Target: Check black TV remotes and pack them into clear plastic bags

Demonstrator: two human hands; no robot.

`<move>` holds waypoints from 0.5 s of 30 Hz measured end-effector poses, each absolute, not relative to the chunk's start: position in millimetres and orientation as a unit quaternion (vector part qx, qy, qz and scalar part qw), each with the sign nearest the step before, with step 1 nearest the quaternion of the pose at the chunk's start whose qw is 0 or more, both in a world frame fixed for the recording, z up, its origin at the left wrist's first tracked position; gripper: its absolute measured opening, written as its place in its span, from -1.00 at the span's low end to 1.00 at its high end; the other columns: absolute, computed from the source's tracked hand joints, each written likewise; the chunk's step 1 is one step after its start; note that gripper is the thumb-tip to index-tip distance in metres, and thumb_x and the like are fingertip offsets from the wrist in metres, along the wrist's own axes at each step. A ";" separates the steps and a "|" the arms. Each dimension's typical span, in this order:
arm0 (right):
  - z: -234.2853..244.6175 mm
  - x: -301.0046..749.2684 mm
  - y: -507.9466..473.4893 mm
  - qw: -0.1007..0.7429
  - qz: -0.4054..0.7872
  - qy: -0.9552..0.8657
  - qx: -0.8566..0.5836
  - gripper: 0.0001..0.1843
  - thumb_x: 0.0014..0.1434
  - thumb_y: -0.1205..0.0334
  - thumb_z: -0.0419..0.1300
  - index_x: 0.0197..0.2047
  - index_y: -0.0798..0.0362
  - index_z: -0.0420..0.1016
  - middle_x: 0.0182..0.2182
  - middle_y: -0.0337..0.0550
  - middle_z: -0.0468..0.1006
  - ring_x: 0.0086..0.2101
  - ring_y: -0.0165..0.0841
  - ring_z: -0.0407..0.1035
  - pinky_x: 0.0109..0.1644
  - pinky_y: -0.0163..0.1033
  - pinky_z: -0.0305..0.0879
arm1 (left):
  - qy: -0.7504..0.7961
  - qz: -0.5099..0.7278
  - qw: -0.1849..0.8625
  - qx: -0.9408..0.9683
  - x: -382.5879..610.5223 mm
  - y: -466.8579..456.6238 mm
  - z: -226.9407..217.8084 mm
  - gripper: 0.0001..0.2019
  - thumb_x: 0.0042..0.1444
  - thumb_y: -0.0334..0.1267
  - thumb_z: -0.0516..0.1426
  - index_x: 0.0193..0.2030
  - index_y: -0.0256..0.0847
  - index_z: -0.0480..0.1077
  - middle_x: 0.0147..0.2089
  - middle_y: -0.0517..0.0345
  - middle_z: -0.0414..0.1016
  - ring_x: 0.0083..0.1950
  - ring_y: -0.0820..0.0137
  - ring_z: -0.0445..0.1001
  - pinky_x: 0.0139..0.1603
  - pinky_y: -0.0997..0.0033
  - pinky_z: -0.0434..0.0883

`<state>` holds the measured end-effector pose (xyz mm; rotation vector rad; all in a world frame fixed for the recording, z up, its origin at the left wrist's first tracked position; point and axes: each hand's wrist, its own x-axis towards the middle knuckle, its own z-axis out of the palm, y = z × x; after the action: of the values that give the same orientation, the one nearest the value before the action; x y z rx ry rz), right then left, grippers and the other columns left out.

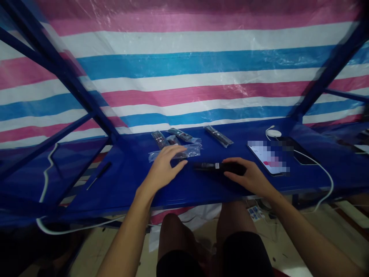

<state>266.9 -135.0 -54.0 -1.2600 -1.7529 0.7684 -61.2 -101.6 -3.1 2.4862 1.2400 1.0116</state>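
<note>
Black remote [215, 166] sits gripped by right hand [250, 177] fingers, while left hand [164, 167] fingers lie flat on plastic bag [191, 151].

Left hand [165, 167] flat, right hand [248, 175] curled downward

No text on anything here is readable.

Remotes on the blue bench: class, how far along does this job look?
Done, it seems: three remotes lie at the back, at least two in clear wrap. In hand: the left hand presses a clear bag; the right hand rests on a bare black remote. Left: that remote is not yet in the bag; no other loose ones show.
</note>
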 end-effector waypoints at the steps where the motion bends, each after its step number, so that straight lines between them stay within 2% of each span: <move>1: -55.4 269.0 -133.8 0.436 0.310 -0.673 -0.510 -0.57 0.16 0.06 0.41 0.09 -0.08 0.60 0.01 -0.08 0.66 0.01 -0.10 0.55 0.18 0.04 0.43 | 0.412 0.318 0.075 0.850 -57.3 -88.8 0.5 -0.57 0.32 -0.11 0.25 0.29 -0.05 0.40 0.31 0.05 0.47 0.36 0.18 0.38 0.42 0.02 0.29; 4: -60.1 272.4 -128.8 0.501 0.311 -0.607 -0.532 -0.54 0.13 0.03 0.43 0.08 -0.04 0.61 0.03 -0.05 0.67 0.04 -0.08 0.55 0.19 0.06 0.44 | 0.431 0.207 0.056 0.876 -40.6 -51.4 2.0 -0.24 0.14 0.00 0.38 0.42 -0.19 0.28 0.44 -0.13 0.32 0.44 0.03 0.28 0.43 -0.05 0.26; 6: -62.4 273.4 -125.9 0.536 0.302 -0.570 -0.545 -0.51 0.10 0.01 0.45 0.07 -0.01 0.63 0.01 -0.03 0.69 0.01 -0.07 0.56 0.17 0.08 0.45 | 0.450 0.138 0.046 0.881 -30.7 -34.1 -1.8 -0.15 0.09 0.01 0.41 0.44 -0.27 0.25 0.43 -0.24 0.32 0.43 -0.06 0.30 0.40 -0.08 0.27; 8: -63.3 274.0 -124.5 0.558 0.293 -0.545 -0.553 -0.50 0.08 -0.02 0.46 0.06 -0.01 0.64 -0.02 -0.03 0.70 -0.02 -0.06 0.56 0.14 0.11 0.46 | 0.459 0.116 0.035 0.880 -25.8 -26.5 -5.5 -0.23 0.15 -0.03 0.37 0.42 -0.29 0.29 0.36 -0.26 0.41 0.36 -0.07 0.38 0.34 -0.04 0.32; 11: -62.5 273.9 -125.8 0.570 0.300 -0.538 -0.544 -0.51 0.08 -0.02 0.47 0.05 -0.03 0.65 -0.02 -0.04 0.69 -0.03 -0.07 0.55 0.13 0.11 0.45 | 0.450 0.151 0.043 0.879 -27.2 -32.4 -6.3 -0.41 0.22 -0.08 0.32 0.34 -0.23 0.38 0.22 -0.14 0.52 0.24 0.03 0.48 0.24 0.07 0.40; 15: -60.1 271.5 -130.6 0.582 0.319 -0.573 -0.481 -0.53 0.11 0.06 0.47 0.08 -0.08 0.61 0.04 -0.07 0.65 0.02 -0.11 0.53 0.18 0.07 0.43 | 0.420 0.189 0.101 0.882 -33.1 -55.2 2.0 -0.43 0.22 -0.04 0.33 0.33 -0.10 0.38 0.18 0.01 0.54 0.19 0.12 0.50 0.18 0.15 0.42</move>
<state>271.5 -130.6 -60.1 -1.1221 -1.3377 0.7456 -33.1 -55.2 2.0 2.6055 1.2411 0.5577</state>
